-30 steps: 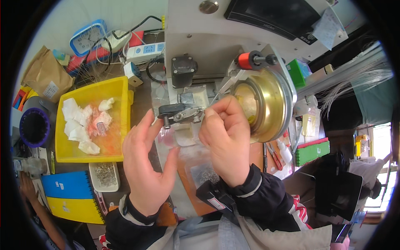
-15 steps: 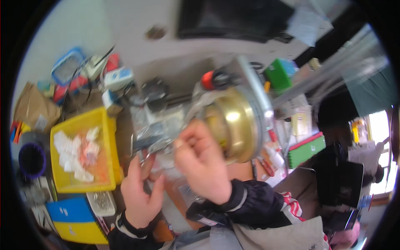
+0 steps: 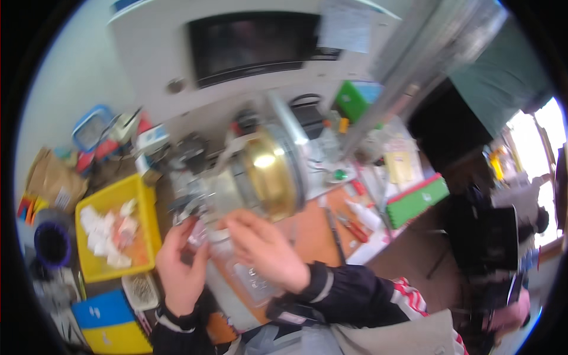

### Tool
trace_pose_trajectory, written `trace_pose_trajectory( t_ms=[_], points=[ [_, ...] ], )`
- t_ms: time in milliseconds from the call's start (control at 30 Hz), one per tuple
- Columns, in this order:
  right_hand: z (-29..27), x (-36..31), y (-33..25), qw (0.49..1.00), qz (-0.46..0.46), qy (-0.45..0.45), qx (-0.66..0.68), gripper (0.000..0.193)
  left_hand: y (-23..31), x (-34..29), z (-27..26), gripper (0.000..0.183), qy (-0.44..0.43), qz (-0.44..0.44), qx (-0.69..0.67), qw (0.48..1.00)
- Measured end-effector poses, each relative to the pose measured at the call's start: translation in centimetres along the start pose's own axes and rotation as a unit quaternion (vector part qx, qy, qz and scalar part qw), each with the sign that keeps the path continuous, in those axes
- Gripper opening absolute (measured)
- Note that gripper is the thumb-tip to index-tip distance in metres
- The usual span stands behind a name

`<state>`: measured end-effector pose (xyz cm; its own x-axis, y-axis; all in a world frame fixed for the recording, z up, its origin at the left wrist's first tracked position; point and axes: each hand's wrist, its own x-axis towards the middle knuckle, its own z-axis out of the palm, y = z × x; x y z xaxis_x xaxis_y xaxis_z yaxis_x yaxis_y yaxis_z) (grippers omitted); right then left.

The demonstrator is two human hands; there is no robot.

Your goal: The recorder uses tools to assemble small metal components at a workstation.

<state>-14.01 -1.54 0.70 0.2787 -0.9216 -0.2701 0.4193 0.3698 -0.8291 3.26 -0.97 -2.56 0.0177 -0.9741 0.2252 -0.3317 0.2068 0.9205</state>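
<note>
My left hand (image 3: 182,269) is beside the small metal fittings (image 3: 188,210) at the near left end of a bench machine. Its thumb and fingers are curved and apart, and blur hides whether they touch the fittings. My right hand (image 3: 269,251) is raised just right of it, thumb and fingertips pinched together; whatever they hold is too small to make out. Past the right hand stands a shiny brass-coloured drum (image 3: 272,174) with a grey rim. Below the hands, a clear plastic tray (image 3: 254,281) with small pieces lies on the orange-brown work surface.
To the left are a yellow bin (image 3: 152,225) with crumpled white paper, a white tub (image 3: 142,291) of small metal parts, and a blue-and-yellow notebook (image 3: 109,316). Red-handled pliers (image 3: 353,228) and a green box (image 3: 417,201) lie right. A grey post (image 3: 408,89) rises behind.
The view has shifted, so the drum and screen appear further left and more of the right side of the bench shows. My hands stay close together at the machine, slightly lower left.
</note>
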Motion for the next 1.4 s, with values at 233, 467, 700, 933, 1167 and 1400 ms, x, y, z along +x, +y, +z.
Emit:
trace_pose_trajectory(
  t_ms=[233,467,700,933,1167,1400],
  points=[
    [-0.2,-0.6,0.0,0.998,0.026,-0.039,0.033,0.016,1.1,0.0,-0.8,0.044,-0.006,-0.025,-0.002,1.000],
    [0.8,-0.6,-0.7,0.999,0.040,-0.032,-0.007,0.014,1.0,-0.1,-1.1,0.047,-0.044,0.004,0.044,0.998],
    [-0.1,-0.4,0.3,0.999,0.012,-0.049,0.018,0.016,0.9,0.0,-0.9,0.049,-0.025,0.041,0.069,0.996],
    [0.0,0.4,0.1,1.000,0.005,-0.030,0.000,0.015,0.6,-0.2,-1.2,0.051,-0.039,0.039,0.068,0.996],
    [1.1,-0.1,-0.7,0.998,0.025,-0.018,-0.056,0.013,1.3,-0.2,-1.8,0.051,-0.056,-0.056,0.047,0.996],
    [0.4,-1.0,-0.8,0.999,0.004,-0.007,-0.031,0.038,0.9,0.5,-1.1,0.043,-0.025,0.070,0.098,0.992]
  ],
)
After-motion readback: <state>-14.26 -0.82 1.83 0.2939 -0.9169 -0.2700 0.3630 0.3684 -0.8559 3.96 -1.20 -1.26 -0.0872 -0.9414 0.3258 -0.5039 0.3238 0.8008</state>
